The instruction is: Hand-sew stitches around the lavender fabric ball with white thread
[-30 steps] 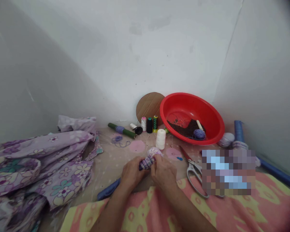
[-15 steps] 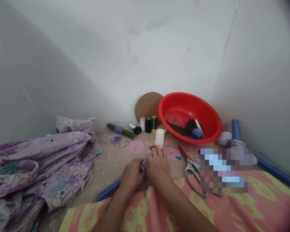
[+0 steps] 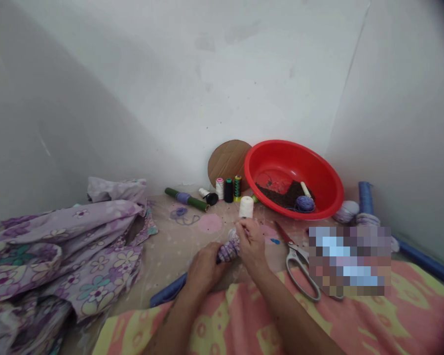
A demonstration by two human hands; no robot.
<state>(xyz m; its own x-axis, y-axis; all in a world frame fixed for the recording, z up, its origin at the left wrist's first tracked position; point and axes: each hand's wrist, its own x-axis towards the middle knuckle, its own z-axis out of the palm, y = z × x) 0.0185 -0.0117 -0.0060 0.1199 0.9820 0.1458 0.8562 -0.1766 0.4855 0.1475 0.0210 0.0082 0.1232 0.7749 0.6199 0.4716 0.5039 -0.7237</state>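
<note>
My left hand (image 3: 205, 268) is wrapped round a blue tube (image 3: 169, 290), whose lower end sticks out towards the left. Purple-and-white patterned fabric (image 3: 228, 250) is bound about the tube's far end, just beyond my fingers. At that end my right hand (image 3: 249, 244) is closed in a pinch; what lies between its fingertips is too small to make out. Right behind these fingers stands a white thread cone (image 3: 246, 206). Scissors (image 3: 299, 266) with grey handles and red-brown blades lie to the right of my right hand.
A red basin (image 3: 292, 148) with dark material and a purple yarn ball (image 3: 304, 203) leans at the wall. Several thread spools (image 3: 229, 191) and a green tube (image 3: 192, 200) lie left of it. Floral cloth (image 3: 96, 266) is heaped left; a pink-yellow cloth (image 3: 244, 315) covers the front.
My right hand has lifted off the wrapped end and drawn its fingers into a pinch, uncovering the patterned fabric. My left hand has kept its hold on the tube.
</note>
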